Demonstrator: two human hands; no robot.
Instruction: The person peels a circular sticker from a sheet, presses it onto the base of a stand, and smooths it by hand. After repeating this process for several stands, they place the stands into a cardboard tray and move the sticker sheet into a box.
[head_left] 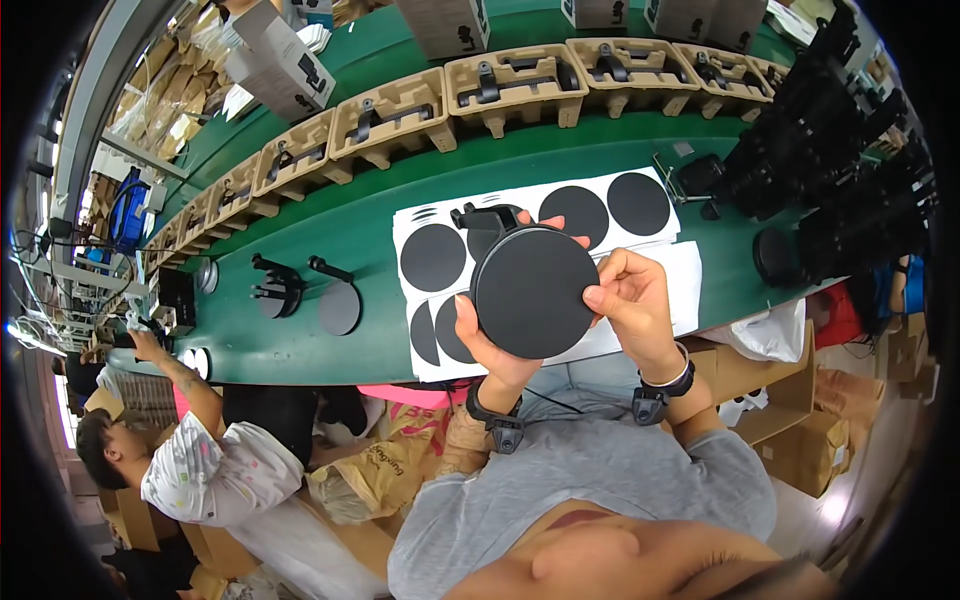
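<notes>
Gripping black disc (535, 290) (both hands)

Grey short-sleeved shirt (600, 470), black wristbands (497, 415) on both wrists.

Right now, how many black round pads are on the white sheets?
5 in view: one at left, two at top right, two partly hidden at lower left. The held disc may hide more.

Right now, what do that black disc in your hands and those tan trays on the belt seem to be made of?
The black disc, held between left hand and right hand, looks like a matte foam or rubber pad on a plastic base: flat, dull, without glare. The tan trays look like moulded paper pulp: rough, fibrous-looking, cardboard-coloured, with shaped pockets.
</notes>
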